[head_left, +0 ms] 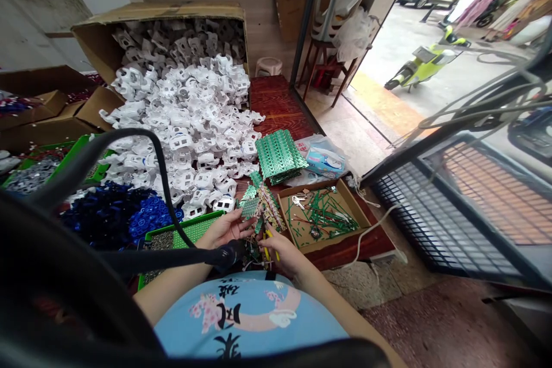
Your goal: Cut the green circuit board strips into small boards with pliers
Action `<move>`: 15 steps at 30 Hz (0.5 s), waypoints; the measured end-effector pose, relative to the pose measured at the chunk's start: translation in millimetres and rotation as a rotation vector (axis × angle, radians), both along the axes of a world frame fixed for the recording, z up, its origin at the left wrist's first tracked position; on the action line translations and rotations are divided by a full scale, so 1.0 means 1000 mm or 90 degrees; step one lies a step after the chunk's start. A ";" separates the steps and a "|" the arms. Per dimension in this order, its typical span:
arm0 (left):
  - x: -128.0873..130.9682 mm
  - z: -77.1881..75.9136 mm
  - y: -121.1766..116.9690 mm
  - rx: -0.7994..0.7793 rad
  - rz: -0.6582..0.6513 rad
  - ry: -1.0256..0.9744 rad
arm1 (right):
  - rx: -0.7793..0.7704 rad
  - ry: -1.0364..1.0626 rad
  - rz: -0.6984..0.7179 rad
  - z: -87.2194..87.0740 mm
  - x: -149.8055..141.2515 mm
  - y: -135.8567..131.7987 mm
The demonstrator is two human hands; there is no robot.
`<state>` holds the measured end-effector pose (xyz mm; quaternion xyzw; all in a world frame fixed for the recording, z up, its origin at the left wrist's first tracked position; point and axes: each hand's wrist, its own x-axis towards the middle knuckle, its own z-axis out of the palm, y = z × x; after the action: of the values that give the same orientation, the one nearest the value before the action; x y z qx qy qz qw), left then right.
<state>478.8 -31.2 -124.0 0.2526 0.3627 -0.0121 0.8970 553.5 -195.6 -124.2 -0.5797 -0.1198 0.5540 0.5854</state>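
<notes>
My left hand (227,228) pinches a small green circuit board panel (249,207) at its edge. In my right hand (282,248) is a yellow-handled hand tool, likely pliers or cutters (266,252); its jaws are hard to make out beside the boards. Both hands are close together above the table's front edge. Just beyond them lie loose circuit board strips (269,206). A stack of large green circuit board sheets (281,155) rests behind these. A black bar in the foreground partly covers the space under my left hand.
White plastic shells (185,121) spill from a big cardboard box (92,40). Blue plastic parts (150,215) and a green tray (202,227) with small parts sit at left. To the right are a shallow cardboard tray (297,241) of green strips and a blue-and-white packet (325,161).
</notes>
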 end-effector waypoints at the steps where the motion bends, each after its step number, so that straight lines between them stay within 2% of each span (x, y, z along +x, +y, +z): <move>1: 0.000 -0.001 0.000 -0.011 0.001 0.003 | -0.011 -0.019 0.008 0.000 0.000 0.001; 3: 0.000 -0.003 0.000 -0.024 0.009 0.009 | -0.031 -0.074 0.026 -0.002 -0.001 0.004; 8: 0.001 -0.008 -0.001 -0.028 0.036 0.022 | -0.171 -0.452 0.094 -0.008 -0.010 0.011; 10: 0.002 -0.009 -0.001 -0.026 0.054 0.008 | -0.172 -0.515 0.097 -0.010 -0.012 0.013; 12: 0.003 -0.008 0.000 -0.031 0.081 0.003 | -0.142 -0.466 0.087 -0.011 -0.012 0.015; 15: 0.004 -0.002 0.001 -0.044 0.106 -0.007 | -0.054 -0.229 0.034 -0.013 -0.013 0.018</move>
<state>482.9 -30.7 -125.5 0.1902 0.3772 0.0514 0.9049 541.0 -177.6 -136.9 -0.6902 -0.2142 0.4616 0.5144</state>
